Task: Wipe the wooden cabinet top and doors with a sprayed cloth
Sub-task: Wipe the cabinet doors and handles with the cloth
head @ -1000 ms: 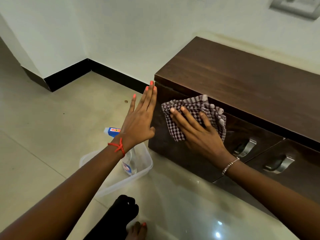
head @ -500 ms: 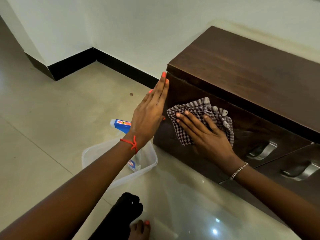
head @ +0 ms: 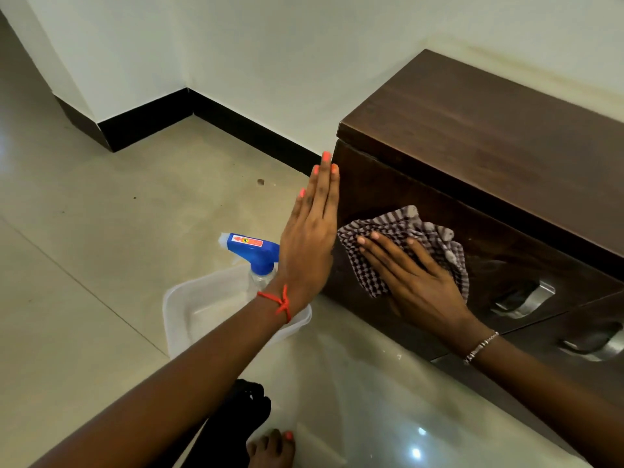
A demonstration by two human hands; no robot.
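Head view, looking down at my two hands in front of the dark wooden cabinet. My right hand lies flat on the brown-and-white checked cloth. Its fingers are straight and spread, gripping nothing, and only press the cloth against the left door near its left edge. So the cloth sits under my right palm, low on the door front, with its bunched upper edge showing past my fingertips.

My left hand stands upright and edge-on at the cabinet's left corner. Its fingers are straight and together, holding nothing. It seems to brace against the side panel, though I cannot tell whether the palm actually touches.

What matters next is direction. From my right fingers the corner is just to the left, so little door remains that way. The long axis of the front runs off to the right, past the curved metal handle, and the cabinet top lies above. I judge the next stroke goes rightward along the door, and my right hand is the one placed for it. The handle could snag the cloth.

The blue-headed spray bottle stands in the clear plastic tub on the floor, behind my left wrist.
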